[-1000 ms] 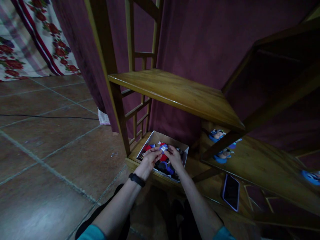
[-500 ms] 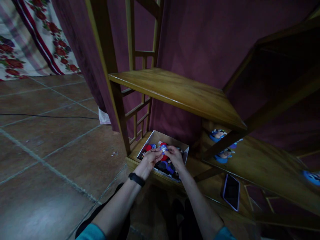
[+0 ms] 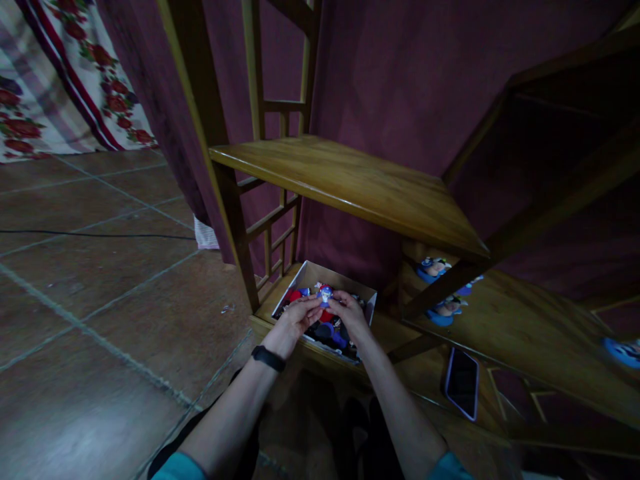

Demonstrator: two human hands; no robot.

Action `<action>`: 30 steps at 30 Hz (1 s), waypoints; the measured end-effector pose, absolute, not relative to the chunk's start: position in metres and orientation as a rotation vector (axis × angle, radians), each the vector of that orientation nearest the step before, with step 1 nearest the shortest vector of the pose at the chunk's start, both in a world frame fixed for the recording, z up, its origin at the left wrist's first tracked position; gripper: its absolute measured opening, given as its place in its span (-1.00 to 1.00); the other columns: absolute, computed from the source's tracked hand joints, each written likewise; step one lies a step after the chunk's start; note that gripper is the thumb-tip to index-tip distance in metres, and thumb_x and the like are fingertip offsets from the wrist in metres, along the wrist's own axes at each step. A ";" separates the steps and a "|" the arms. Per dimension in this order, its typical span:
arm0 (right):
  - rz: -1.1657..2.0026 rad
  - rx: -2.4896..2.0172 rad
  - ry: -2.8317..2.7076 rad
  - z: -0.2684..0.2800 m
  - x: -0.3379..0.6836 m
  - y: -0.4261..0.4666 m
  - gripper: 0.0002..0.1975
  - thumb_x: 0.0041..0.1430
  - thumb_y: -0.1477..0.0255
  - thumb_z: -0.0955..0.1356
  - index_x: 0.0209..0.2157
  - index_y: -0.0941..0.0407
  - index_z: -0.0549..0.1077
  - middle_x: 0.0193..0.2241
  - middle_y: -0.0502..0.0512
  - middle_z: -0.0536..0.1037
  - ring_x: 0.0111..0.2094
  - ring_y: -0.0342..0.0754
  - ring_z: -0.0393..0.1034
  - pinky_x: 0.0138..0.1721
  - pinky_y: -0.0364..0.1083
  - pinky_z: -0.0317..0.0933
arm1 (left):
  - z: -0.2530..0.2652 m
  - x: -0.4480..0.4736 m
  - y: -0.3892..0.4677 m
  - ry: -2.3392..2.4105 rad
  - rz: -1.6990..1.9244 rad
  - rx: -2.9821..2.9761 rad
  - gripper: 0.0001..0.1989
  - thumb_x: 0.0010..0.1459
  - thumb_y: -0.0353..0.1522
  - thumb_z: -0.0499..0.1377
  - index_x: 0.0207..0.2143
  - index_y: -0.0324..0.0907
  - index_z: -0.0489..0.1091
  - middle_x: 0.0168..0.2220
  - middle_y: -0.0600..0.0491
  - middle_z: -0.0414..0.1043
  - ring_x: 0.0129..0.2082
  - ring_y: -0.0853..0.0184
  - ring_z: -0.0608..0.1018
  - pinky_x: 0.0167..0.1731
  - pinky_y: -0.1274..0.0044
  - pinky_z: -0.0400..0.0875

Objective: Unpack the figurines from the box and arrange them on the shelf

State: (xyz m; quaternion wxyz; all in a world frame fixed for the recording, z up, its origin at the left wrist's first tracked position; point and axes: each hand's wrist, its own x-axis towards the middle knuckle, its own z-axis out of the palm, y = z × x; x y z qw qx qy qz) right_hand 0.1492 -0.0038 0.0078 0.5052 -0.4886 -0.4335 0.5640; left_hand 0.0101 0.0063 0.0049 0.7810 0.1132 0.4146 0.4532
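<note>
Between my fingertips is a small blue-and-white figurine (image 3: pixel 325 294), held above an open cardboard box (image 3: pixel 367 297). My left hand (image 3: pixel 301 315) pinches it from the left, a black band round the wrist. From the right, my right hand (image 3: pixel 349 312) grips the same figurine with thumb and fingers. Red, black and blue small figures (image 3: pixel 327 331) fill the box under my hands. The figurine's finer details are too small to make out.
The box stands on the low shelf of a wooden unit, beneath a higher wooden shelf (image 3: pixel 345 173). To the right, blue-based figurines (image 3: pixel 440 312) stand on another shelf (image 3: pixel 520 333). A phone (image 3: pixel 462 383) lies lower right. A dark cable (image 3: pixel 100 234) crosses the tiled floor.
Both hands keep hold of the figurine, which appears slightly turned or tilted between the fingers. The whole view has shifted a little.
</note>
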 end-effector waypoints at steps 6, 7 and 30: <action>1.396 -1.166 -1.032 0.006 0.147 -0.004 -0.67 -0.19 0.25 0.43 -0.34 0.10 0.43 -0.31 0.02 0.48 -0.29 -0.09 0.39 -0.28 -0.10 0.34 | 0.007 0.009 0.006 0.896 0.963 0.254 -0.89 -0.05 -0.55 0.24 -0.41 -0.27 0.38 -0.56 0.04 0.44 -0.61 0.47 0.49 -0.50 0.64 0.42; 1.399 -1.169 -1.029 0.006 0.147 -0.004 -0.67 -0.19 0.24 0.43 -0.34 0.10 0.42 -0.30 0.02 0.48 -0.29 -0.09 0.39 -0.28 -0.10 0.34 | 0.007 0.009 0.006 0.894 0.960 0.257 -0.89 -0.04 -0.55 0.24 -0.41 -0.27 0.38 -0.56 0.05 0.44 -0.61 0.47 0.49 -0.50 0.64 0.42; 1.428 -1.192 -0.995 0.009 0.147 -0.005 -0.66 -0.19 0.25 0.43 -0.34 0.10 0.42 -0.37 0.01 0.49 -0.40 -0.13 0.42 -0.38 -0.14 0.34 | 0.007 0.009 0.008 0.928 0.969 0.220 -0.89 -0.07 -0.57 0.24 -0.46 -0.27 0.38 -0.59 0.07 0.42 -0.64 0.49 0.47 -0.53 0.66 0.41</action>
